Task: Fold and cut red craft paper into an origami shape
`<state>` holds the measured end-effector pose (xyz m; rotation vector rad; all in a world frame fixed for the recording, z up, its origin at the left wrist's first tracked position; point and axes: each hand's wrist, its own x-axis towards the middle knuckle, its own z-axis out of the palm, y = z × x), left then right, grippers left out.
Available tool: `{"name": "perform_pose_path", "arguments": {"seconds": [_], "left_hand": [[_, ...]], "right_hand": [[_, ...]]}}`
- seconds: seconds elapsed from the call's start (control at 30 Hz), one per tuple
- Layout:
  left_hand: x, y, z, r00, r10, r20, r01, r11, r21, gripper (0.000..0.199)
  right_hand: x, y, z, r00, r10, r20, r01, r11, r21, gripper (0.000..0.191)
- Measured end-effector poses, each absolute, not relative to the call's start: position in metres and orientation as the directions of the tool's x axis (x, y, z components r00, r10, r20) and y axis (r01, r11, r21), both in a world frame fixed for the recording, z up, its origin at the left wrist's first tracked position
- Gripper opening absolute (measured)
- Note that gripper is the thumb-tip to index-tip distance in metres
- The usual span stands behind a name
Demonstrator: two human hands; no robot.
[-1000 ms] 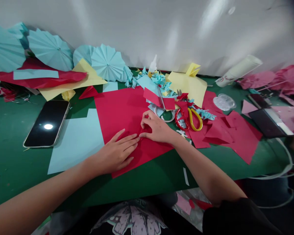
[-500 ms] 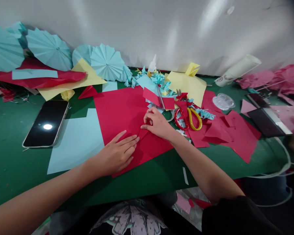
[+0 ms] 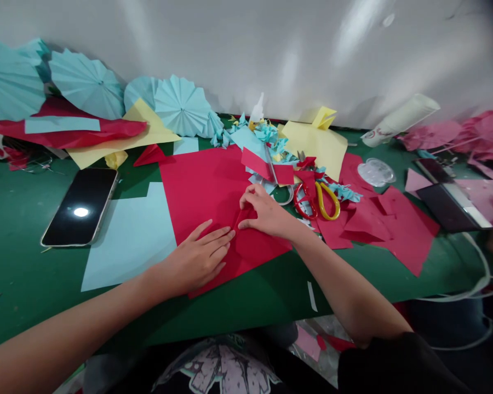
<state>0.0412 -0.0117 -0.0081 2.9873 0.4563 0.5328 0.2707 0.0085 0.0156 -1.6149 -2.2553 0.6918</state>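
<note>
A large sheet of red paper (image 3: 201, 186) lies on the green table. My left hand (image 3: 197, 260) rests flat on it, fingers stretched out, fingertips against the edge of a small folded red paper piece (image 3: 241, 216). Over that piece, the thumb and bent fingers of my right hand (image 3: 267, 213) are closed in a pinch on it. Red on red, its outline is hard to make out, and my right fingers hide part of it. Beyond my right hand lie red-handled scissors (image 3: 305, 202) and a yellow handle loop (image 3: 327, 201).
A phone (image 3: 80, 207) and a light blue sheet (image 3: 133, 235) lie to the left. Pleated blue paper fans (image 3: 183, 106) lean along the wall. Blue scraps, a white glue bottle (image 3: 257, 109), yellow paper (image 3: 314, 145) and red sheets (image 3: 408, 227) lie behind and right. A paper cup (image 3: 400, 120) lies tipped.
The right thumb and fingers have shifted slightly down and toward my left fingertips on the small red piece. My left hand stays flat. The whole view has moved slightly.
</note>
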Motion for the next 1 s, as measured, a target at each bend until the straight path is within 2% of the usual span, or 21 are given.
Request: {"name": "perform_pose_path", "arguments": {"seconds": [0.27,0.5,0.7,1.0], "left_hand": [[0.041,-0.013,-0.008,0.897,0.32,0.305,0.291,-0.947,0.137,0.032],[0.039,-0.011,-0.007,0.895,0.326,0.304,0.278,-0.942,0.19,0.03],[0.038,-0.01,-0.007,0.912,0.321,0.255,0.277,-0.941,0.195,0.037],[0.038,-0.011,-0.004,0.916,0.365,0.168,0.329,-0.921,0.209,0.037]], "right_hand": [[0.283,0.016,0.006,-0.334,0.942,0.046,0.799,0.308,-0.516,0.025],[0.285,0.016,0.021,-0.483,0.875,0.044,0.699,0.415,-0.583,0.012],[0.292,0.016,0.025,-0.601,0.799,-0.027,0.639,0.46,-0.616,0.025],[0.295,0.016,0.021,-0.621,0.784,0.029,0.65,0.535,-0.539,0.023]]}}
